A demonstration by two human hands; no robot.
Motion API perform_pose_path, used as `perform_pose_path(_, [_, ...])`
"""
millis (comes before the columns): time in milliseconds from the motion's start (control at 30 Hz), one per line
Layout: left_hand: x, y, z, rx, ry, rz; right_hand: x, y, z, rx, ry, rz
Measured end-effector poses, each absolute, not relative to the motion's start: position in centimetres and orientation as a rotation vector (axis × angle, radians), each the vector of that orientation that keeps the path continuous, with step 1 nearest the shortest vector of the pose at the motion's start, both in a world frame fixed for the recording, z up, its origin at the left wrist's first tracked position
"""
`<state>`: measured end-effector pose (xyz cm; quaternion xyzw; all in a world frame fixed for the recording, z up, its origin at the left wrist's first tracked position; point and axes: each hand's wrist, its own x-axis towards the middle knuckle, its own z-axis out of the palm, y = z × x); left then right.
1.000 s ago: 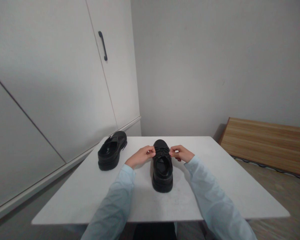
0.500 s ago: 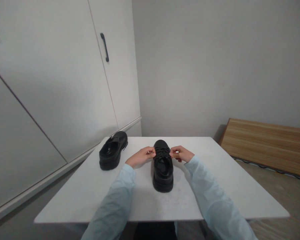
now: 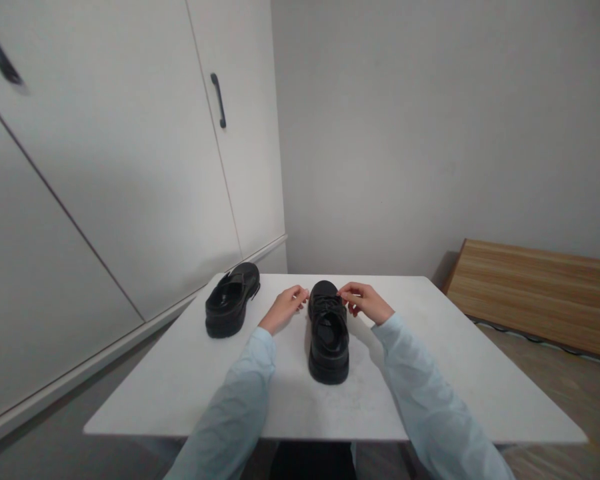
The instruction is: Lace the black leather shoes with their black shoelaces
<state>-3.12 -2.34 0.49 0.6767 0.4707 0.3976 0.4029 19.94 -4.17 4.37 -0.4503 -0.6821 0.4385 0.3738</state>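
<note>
A black lace-up shoe [image 3: 329, 360] stands upright on the white table in front of me, toe pointing away and heel toward me. Its black shoelace [image 3: 326, 305] crosses the upper near the toe. On the left side of the laces, my left hand [image 3: 286, 308] pinches a lace end between thumb and fingertips. Opposite it, at the right edge of the laces, my right hand [image 3: 367, 303] is closed in a pinch on the lace too. The thin lace ends are hard to make out. Another black shoe [image 3: 226, 308] rests at the table's far left.
The white table [image 3: 430, 380] extends beneath both shoes. White cabinet doors [image 3: 130, 167] with dark handles rise along the left, and a grey wall [image 3: 405, 133] stands behind. A wooden panel [image 3: 535, 293] leans at the right, beyond the table edge.
Both hands have moved slightly farther toward the shoe's toe, their fingertips higher along the laces. The view has shifted slightly left; both shoes remain in place on the table.
</note>
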Motion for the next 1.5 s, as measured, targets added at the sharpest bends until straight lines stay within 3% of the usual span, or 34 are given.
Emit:
perform_pose_path(200, [-3.2, -2.1, -0.2, 1.785, 1.262, 1.079, 18.5, -7.7, 6.4, -1.181, -1.671, 0.407])
perform_pose_path(367, [-3.2, -2.3, -0.1, 1.839, 1.315, 1.065, 15.9, -13.6, 7.0, -1.1, -2.005, 0.11])
perform_pose_path(633, [-3.3, -2.1, -0.2, 1.95, 1.359, 1.041, 12.7, -17.8, 2.9, -1.313, -2.177, -0.36])
perform_pose_path(867, [-3.5, -2.0, -1.0, 2.217, 1.482, 0.938, 12.3, -17.2, 1.6, -1.407, -2.128, -0.405])
perform_pose_path(1500, [-3.3, -2.6, -0.8, 2.334, 1.609, 0.702, 15.8, -13.8, 7.0, -1.345, -2.372, -0.047])
